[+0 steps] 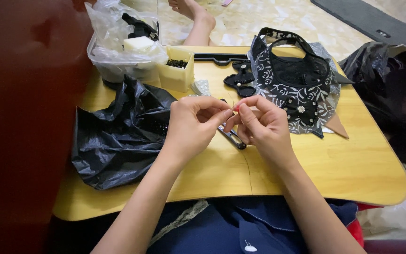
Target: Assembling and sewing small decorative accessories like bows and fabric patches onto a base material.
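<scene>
In the head view, both hands meet at the centre of the frame, above a low yellow table (353,174). The left hand (191,124) is curled, thumb and forefinger pinched together at the tips. The right hand (264,124) is curled too, its fingertips (237,108) pressed against those of the left hand. Something very small is pinched between them; it is too small to tell what it is. Just under the hands, on the table, lie small scissors (233,138), partly hidden by the fingers.

To the left of the hands lies a crumpled black bag (113,136). In the upper left stands a clear box (118,66) with plastic wrapping in it, and beside it a small yellow box (177,70) holding dark beads. In the upper right of the table lies a black lace piece (297,84) with white flower pattern and pearl beads, near the right hand but apart from it. A black hanger (219,58) lies behind it.
</scene>
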